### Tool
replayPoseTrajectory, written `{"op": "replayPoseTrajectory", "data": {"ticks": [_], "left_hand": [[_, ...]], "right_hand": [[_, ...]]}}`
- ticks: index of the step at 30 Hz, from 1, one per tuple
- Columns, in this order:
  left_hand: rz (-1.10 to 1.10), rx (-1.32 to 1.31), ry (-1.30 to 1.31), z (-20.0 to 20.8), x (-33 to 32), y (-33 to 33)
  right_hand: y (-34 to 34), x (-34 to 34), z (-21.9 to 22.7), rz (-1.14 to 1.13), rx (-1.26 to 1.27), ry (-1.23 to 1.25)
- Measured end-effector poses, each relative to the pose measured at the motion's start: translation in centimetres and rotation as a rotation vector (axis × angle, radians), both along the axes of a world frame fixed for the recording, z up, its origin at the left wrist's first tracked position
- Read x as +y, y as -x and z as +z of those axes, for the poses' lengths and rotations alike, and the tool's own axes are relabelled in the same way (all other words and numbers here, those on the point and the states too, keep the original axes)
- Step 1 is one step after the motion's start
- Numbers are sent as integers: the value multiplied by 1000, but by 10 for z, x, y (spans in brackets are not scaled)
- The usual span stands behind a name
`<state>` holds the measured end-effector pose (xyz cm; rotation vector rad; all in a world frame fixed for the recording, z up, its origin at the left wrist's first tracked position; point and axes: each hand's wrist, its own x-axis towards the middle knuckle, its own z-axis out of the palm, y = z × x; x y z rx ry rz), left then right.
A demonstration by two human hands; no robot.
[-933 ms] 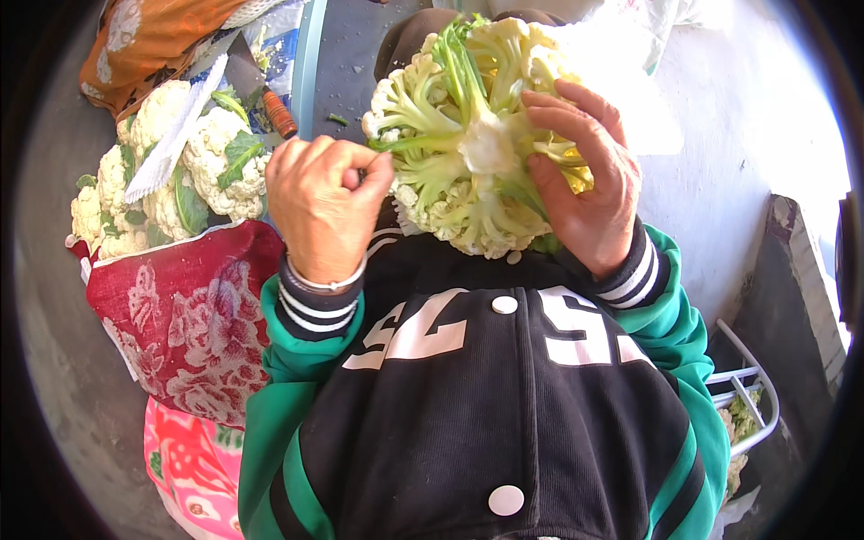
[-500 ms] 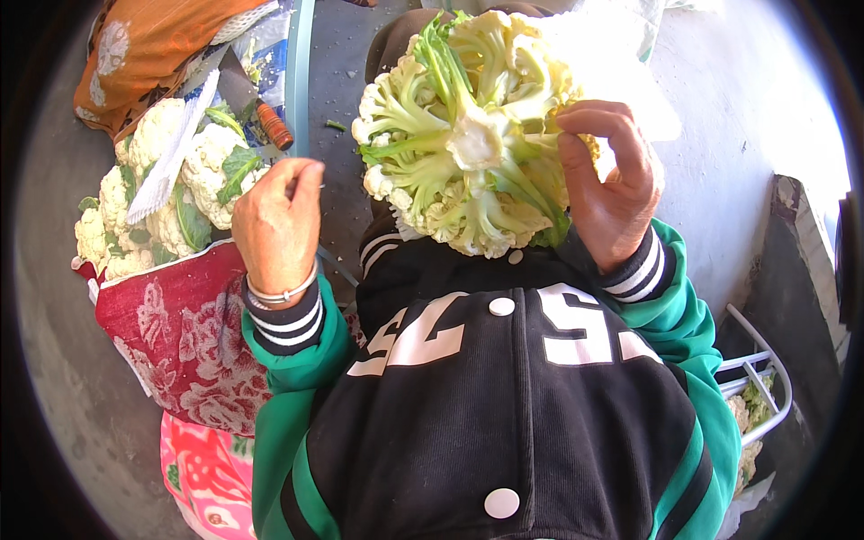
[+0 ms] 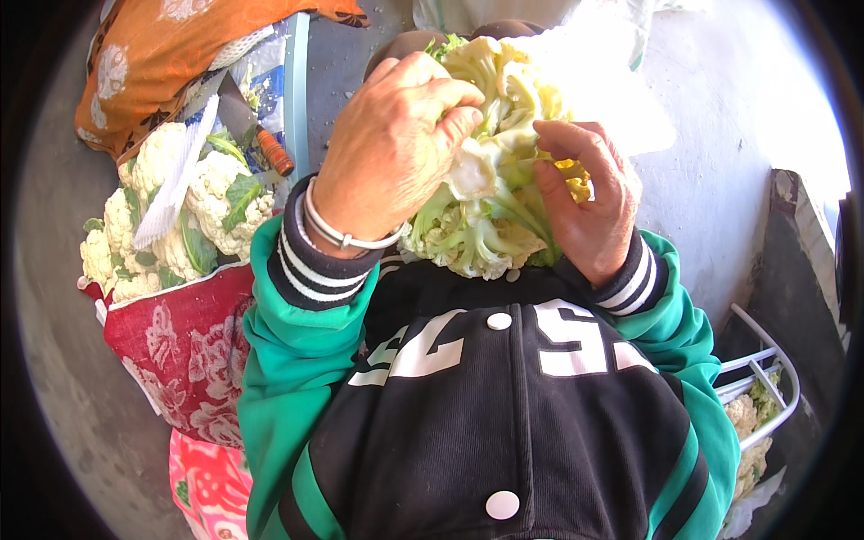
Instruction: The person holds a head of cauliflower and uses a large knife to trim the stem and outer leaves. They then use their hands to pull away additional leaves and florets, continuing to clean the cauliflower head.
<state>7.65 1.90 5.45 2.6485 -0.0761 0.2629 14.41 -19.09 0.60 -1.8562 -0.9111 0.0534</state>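
A large cauliflower (image 3: pixel 472 171) rests upside down on my lap, its pale cut stem facing up and green leaf ribs among the florets. Over its left side reaches my left hand (image 3: pixel 400 135), thumb and fingers pinched together beside the stem; what lies between the fingertips is hidden. Some green leaf (image 3: pixel 441 47) shows just beyond that hand. My right hand (image 3: pixel 589 198) curls around the cauliflower's right edge, thumb and fingers against the florets.
To the left, several cauliflowers (image 3: pixel 220 193) fill a red floral bag (image 3: pixel 184 351), a white mesh strip (image 3: pixel 180 184) across them. A knife (image 3: pixel 273 151) lies beside an orange cloth (image 3: pixel 171 67). At right, a white metal frame (image 3: pixel 783 409) stands near more cauliflower (image 3: pixel 747 432).
My left hand has moved right and away from me, from beside the bag onto the cauliflower's leafy side. My right hand has shifted slightly left, closer against the florets.
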Motion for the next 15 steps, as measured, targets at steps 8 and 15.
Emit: {"op": "replayPoseTrajectory", "data": {"ticks": [8,15], "left_hand": [[-58,192,297,-6,9,-10],[-181,528,525,3,27,-33]], "right_hand": [[-2,3,-6,7,17,-39],[-3,5,-5,49,-77,7]]}}
